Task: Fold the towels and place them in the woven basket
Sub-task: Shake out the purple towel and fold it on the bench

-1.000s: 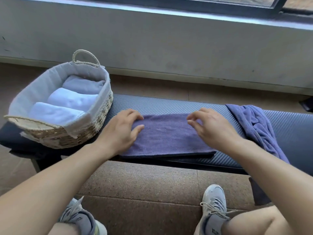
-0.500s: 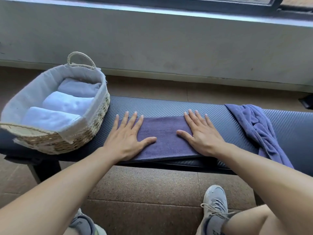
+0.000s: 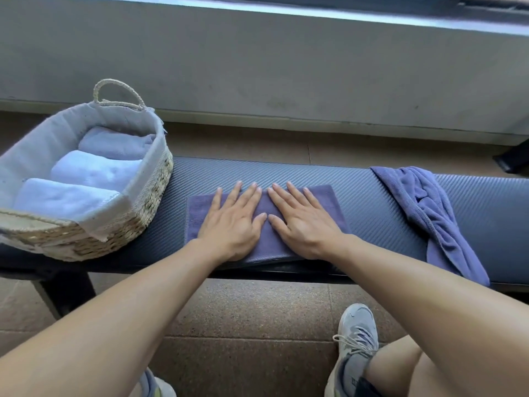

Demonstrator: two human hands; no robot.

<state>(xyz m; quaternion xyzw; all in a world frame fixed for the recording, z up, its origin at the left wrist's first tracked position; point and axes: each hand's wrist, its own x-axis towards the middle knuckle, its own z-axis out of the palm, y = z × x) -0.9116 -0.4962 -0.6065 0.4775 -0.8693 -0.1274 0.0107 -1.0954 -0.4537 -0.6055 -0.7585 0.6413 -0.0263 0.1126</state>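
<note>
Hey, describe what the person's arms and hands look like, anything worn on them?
Both forearms are bare, with no sleeves in view. The left hand and right hand wear no gloves, and no rings, watch or bracelets show. Fingernails are short and unpainted. Lower down, grey lace-up sneakers are on the feet.

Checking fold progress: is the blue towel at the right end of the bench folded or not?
Not folded. The blue towel lies crumpled in loose ridges on the bench, one end drooping over the front edge.
</note>
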